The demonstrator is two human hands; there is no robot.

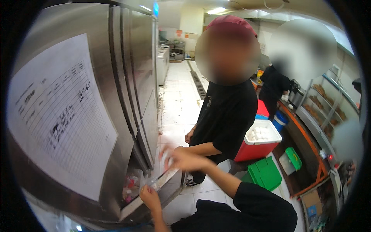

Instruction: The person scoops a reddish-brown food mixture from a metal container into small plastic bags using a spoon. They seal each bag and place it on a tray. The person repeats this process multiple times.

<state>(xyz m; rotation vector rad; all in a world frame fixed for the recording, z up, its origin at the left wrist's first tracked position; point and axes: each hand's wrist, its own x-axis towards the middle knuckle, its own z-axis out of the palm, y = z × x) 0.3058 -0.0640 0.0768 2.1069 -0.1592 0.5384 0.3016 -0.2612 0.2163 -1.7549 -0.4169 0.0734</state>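
My left hand (150, 197) is closed on the edge of a clear plastic bag (147, 181) at the opened lower door of a steel refrigerator (136, 38). Several more bags with pinkish contents (131, 185) lie inside the lower compartment, partly hidden. My right hand (186, 159) is raised over the door's pale edge (168, 176). Motion smears its fingers, and something whitish and red beside them is too blurred to name. A co-worker's forearm (205, 149) reaches in just behind it, so their hand is mostly covered.
The co-worker (228, 112) in black with a maroon cap stands close by. Behind are a red cooler (253, 149) holding white items and a green lid (266, 173). Another person (275, 83) works at the right counter, near a glass display case (322, 104). A paper chart (62, 116) covers the refrigerator's upper door.
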